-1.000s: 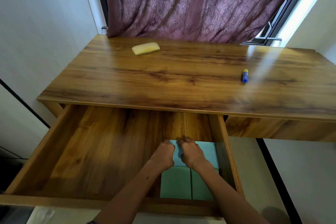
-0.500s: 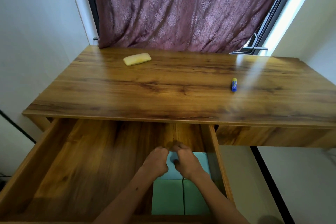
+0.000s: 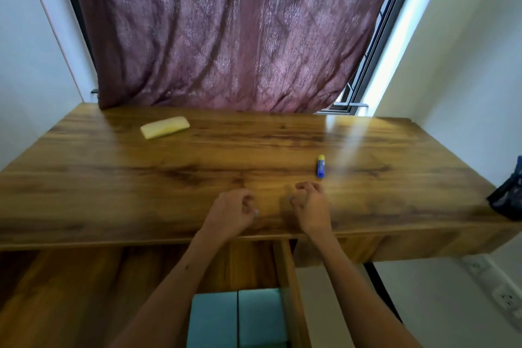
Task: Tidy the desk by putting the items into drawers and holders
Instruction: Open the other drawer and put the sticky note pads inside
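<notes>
Both hands hung loosely curled and empty over the desk [image 3: 113,178]: left hand [image 3: 230,213], right hand [image 3: 310,207]. The glue stick [image 3: 320,166] lay just beyond the right hand; a hasty reach could roll it away. The yellow case [image 3: 165,127] was far beyond the left hand.

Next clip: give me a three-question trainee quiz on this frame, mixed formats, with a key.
1. True or false: the right hand grips the small blue glue stick with a yellow cap.
2. Which item lies nearer the maroon curtain: the pale yellow oblong case or the glue stick?
3. Fill in: the teal boxes sit inside the open wooden ____.

Key: 1 false, both it and the left hand hold nothing; 2 the yellow case; 3 drawer.
</notes>
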{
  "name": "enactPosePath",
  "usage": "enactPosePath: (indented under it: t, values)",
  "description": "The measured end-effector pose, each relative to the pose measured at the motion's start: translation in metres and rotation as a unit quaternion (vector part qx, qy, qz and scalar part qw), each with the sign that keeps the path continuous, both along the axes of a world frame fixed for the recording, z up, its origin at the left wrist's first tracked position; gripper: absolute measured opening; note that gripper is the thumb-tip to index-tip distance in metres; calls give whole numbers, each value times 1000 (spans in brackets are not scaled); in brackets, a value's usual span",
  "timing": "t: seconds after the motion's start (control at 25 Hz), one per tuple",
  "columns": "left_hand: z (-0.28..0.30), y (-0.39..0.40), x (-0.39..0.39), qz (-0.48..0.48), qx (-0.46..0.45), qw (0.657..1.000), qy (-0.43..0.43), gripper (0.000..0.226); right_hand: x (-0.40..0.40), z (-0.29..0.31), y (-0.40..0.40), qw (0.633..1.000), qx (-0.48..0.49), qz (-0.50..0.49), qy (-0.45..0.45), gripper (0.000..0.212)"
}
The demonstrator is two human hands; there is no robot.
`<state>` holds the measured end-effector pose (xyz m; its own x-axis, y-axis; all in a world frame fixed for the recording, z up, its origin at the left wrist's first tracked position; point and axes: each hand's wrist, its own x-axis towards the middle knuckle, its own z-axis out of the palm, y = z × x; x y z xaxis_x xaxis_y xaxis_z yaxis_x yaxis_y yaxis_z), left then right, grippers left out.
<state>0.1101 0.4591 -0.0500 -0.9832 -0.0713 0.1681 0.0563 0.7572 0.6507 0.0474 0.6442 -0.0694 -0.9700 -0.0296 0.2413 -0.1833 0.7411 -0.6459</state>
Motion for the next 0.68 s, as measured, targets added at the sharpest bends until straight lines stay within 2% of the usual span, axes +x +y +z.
enactPosePath:
  t: [0.2, 0.32, 0.52, 0.6, 0.68]
  values:
    - [-1, -7, -42, 42, 22, 998, 33, 26, -87, -8, 25, 993, 31, -74, -85, 42]
    - [-7, -22, -64, 80, 11, 996, 35, 26, -116, -22, 25, 989, 46, -94, -105, 36]
    - [-9, -67, -97, 126, -50, 991, 25, 33, -149, -29, 21, 982, 134, -97, -88, 27]
    - [-3, -96, -116, 161, -85, 983, 20, 37, -157, -24, 17, 981, 116, -127, -90, 23]
    - [1, -127, -136, 199, -105, 974, 21, 41, -156, -17, 1, 983, 51, -151, -94, 21]
